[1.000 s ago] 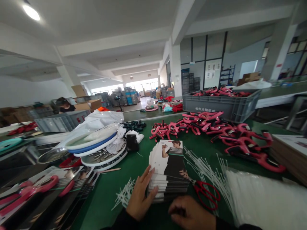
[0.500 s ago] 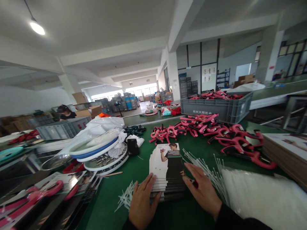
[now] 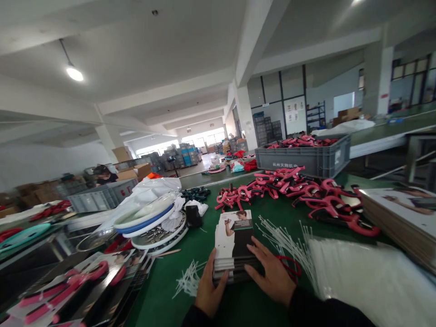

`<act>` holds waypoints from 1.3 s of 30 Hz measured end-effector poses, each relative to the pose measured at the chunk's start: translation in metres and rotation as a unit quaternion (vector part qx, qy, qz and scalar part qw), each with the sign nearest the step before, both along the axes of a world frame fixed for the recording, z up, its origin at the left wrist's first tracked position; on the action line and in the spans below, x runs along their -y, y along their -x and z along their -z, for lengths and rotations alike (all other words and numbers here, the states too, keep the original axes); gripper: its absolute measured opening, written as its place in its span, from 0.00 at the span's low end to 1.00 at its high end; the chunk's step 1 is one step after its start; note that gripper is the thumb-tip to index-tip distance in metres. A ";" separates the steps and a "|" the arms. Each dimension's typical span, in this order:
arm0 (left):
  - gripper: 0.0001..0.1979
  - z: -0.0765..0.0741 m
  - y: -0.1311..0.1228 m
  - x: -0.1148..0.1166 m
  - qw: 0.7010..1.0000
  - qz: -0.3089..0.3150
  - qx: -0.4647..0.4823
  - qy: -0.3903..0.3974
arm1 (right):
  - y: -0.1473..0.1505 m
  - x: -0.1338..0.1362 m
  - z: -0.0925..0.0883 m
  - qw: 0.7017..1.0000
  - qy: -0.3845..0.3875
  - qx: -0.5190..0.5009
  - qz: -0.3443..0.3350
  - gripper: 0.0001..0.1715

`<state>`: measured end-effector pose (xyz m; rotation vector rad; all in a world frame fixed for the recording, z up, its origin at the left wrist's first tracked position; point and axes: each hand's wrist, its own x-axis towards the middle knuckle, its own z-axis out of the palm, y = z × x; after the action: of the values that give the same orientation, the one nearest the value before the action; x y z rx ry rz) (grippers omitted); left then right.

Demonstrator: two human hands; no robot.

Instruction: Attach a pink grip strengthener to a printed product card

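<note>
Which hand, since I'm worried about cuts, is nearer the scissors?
Right. The right hand rests on the stack of cards, just beside the red handles of the scissors. The left hand is farther away, on the stack's opposite side.

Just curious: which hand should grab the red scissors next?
Right hand, probably: it rests on the card stack beside the red scissors handles; the left hand is on the stack's far side.

A lit pendant lamp (image 3: 74,73) hangs under white ceiling beams (image 3: 170,86). Far windows (image 3: 203,138) admit daylight. Blue shelving (image 3: 315,116) stands against the rear wall (image 3: 337,86).
</note>
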<state>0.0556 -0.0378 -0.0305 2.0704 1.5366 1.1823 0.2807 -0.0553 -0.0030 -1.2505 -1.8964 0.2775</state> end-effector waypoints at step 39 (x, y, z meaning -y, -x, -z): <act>0.34 -0.001 -0.003 -0.015 0.988 0.006 0.139 0.065 | -0.189 -0.063 -0.077 0.895 -0.102 0.048 0.431 0.31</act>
<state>0.0585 -0.0223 -0.0295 1.7460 1.4251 1.2693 0.4696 0.0072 0.0743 -1.8283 -1.2264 -0.4505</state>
